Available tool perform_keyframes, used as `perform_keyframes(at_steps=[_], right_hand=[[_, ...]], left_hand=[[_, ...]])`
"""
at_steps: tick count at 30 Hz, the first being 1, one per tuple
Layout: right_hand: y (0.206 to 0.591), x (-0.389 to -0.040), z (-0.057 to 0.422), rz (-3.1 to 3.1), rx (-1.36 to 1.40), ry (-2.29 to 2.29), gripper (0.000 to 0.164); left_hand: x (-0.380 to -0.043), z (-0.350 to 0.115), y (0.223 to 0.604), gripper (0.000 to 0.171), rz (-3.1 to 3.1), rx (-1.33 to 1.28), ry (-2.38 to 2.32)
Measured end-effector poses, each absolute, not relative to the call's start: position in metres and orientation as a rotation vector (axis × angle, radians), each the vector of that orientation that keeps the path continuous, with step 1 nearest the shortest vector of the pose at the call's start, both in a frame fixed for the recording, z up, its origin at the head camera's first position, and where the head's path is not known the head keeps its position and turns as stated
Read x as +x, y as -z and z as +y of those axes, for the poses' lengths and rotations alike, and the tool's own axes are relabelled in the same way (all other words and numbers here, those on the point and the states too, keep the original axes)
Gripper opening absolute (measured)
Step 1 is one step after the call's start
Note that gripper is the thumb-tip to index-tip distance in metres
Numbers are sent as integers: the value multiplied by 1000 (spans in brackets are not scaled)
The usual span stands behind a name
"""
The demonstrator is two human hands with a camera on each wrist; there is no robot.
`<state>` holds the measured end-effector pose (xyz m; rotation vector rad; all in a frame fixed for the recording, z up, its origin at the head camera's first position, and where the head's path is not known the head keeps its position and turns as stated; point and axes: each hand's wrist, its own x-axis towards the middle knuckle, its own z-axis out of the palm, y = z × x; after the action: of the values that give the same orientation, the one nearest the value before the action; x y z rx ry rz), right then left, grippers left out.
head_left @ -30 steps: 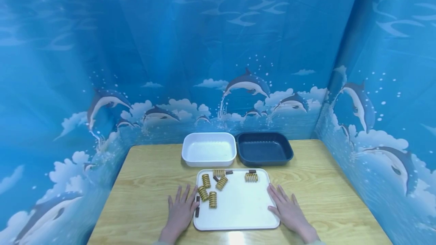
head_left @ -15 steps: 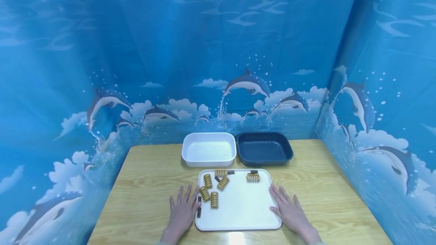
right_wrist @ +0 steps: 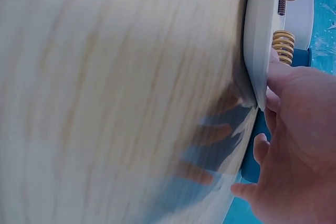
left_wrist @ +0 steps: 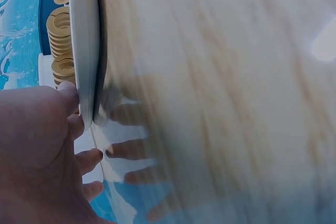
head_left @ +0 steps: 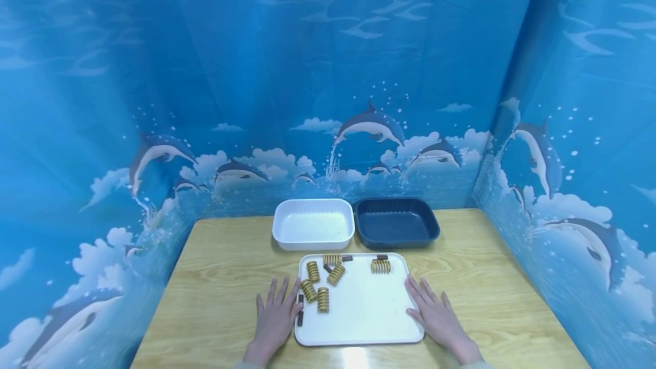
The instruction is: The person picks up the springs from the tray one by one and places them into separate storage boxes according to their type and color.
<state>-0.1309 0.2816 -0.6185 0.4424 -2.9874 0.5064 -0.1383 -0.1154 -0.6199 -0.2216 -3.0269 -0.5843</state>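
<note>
A white tray [head_left: 371,312] lies on the table between my two hands. My left hand [head_left: 274,319], fingers spread and straight, touches its left edge. The right hand [head_left: 439,319] rests against the tray's right edge, its fingers also extended. Several yellow coil springs [head_left: 323,300] lie mostly in the tray's left half, and one yellow spring [head_left: 381,267] is near its far right corner. Several small dark springs [head_left: 300,318] lie among them, two along the left rim. The left wrist view shows my left thumb at the tray's side [left_wrist: 86,40]; the right wrist view shows my right thumb there likewise.
Behind the tray stand a white bin [head_left: 314,244] and, to its right, a dark blue bin [head_left: 398,242], side by side. The wooden table [head_left: 205,300] is backed and flanked by a blue curtain [head_left: 287,73] printed with dolphins.
The tray, with its springs, has shifted slightly to the right along with both hands, which stay at its edges. Over the last half second it has barely moved.
</note>
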Motion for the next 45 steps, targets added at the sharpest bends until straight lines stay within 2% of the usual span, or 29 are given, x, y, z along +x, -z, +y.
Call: perform_keyframes(at_steps=[26,45], right_hand=[[623,-138,277,-2913,462,-595,60],[634,-149,282,-2890,510,-477,68]], left_hand=[[-141,-118,625,51,-3029,-214,552],[-139,-117,627,50,-2984,-230,584]])
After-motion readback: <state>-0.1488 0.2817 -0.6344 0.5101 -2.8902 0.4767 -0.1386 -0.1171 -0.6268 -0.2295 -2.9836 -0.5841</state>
